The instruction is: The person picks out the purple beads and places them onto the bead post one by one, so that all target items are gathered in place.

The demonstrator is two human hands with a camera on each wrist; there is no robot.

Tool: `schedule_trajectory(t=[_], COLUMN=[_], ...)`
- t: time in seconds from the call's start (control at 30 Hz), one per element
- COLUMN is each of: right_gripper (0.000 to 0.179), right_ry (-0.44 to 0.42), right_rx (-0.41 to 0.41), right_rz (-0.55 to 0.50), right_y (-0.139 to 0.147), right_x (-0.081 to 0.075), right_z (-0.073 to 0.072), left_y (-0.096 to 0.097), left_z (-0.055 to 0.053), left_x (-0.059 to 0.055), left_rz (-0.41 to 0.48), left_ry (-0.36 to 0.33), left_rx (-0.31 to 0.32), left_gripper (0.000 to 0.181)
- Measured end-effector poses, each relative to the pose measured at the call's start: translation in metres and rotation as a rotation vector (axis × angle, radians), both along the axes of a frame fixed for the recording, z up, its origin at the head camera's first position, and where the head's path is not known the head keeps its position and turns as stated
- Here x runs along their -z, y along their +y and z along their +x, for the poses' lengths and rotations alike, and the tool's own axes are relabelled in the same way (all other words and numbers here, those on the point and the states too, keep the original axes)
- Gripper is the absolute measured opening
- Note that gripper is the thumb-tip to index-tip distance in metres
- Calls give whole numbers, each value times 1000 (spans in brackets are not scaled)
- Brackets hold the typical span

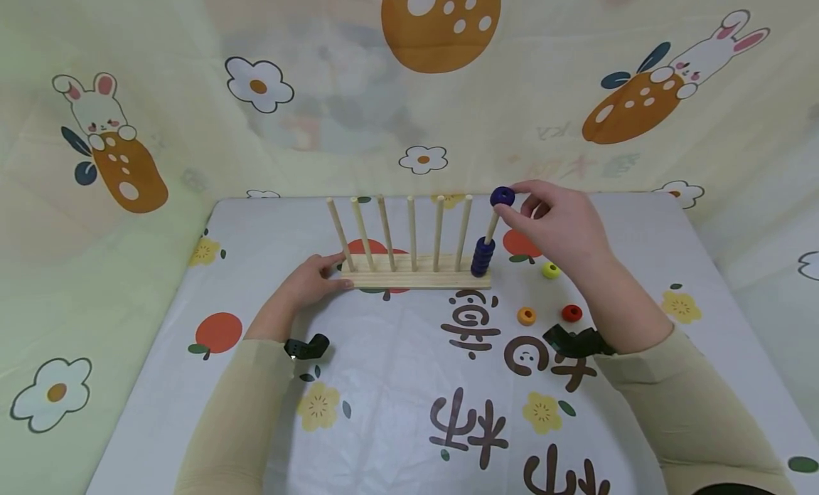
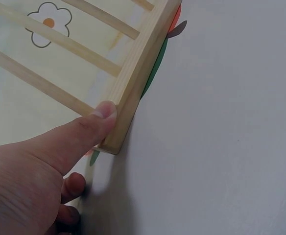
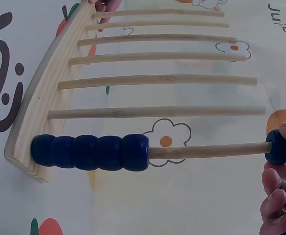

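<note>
My right hand (image 1: 563, 221) has thumb and fingertips clamped on 1 blue bead (image 3: 279, 148), high at the tip of the rack's rightmost peg (image 3: 211, 150); I can't tell whether the tip has entered its hole. The bead looks light, hard and smooth, so I'd expect it to roll or slip under a lopsided squeeze; I'd take it by the rounded sides, keeping thumb and fingers off the hole. Below it, 5 blue beads (image 3: 99, 152) sit stacked around that peg, down against the rack's base. At the rack's left end, my left hand (image 1: 310, 281) grips the base, thumb on the near side. The rack (image 1: 409, 281) is bare wood, stiff and probably light enough to skid or tip if a peg is pushed sideways, so that end of the base is a sensible hold; the 6 bare pegs (image 1: 411, 232) look thin, and I wouldn't lift by them. Farther out, a yellow bead (image 1: 551, 270) lies to the rack's right, with an orange bead (image 1: 527, 316) and a red bead (image 1: 571, 313) nearer me, off its right front corner, all loose on the table (image 1: 377, 374).
</note>
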State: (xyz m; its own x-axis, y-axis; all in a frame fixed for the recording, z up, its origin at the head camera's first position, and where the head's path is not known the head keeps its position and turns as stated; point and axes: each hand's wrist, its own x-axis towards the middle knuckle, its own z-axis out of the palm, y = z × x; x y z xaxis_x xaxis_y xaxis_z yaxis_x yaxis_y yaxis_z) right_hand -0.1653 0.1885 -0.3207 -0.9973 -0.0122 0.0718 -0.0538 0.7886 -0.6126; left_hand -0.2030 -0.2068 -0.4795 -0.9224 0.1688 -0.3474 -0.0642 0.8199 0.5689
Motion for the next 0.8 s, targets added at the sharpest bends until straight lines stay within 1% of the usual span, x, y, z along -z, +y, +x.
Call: schedule_trajectory(t=[0.3,0.63,0.8], right_gripper=[63,63,63], right_ry=[13,23,33], right_rx=[-11,-16,-24], right_rz=[32,87,94], right_y=[1,0,0], right_x=[3,3,4], right_z=[0,0,-1], left_y=[0,1,1], left_z=[0,1,1], left_x=[1,-2,-2], left_rz=[-3,-3,-13], left_ry=[7,6,6], left_rx=[7,10,9], left_gripper=[77,76,76])
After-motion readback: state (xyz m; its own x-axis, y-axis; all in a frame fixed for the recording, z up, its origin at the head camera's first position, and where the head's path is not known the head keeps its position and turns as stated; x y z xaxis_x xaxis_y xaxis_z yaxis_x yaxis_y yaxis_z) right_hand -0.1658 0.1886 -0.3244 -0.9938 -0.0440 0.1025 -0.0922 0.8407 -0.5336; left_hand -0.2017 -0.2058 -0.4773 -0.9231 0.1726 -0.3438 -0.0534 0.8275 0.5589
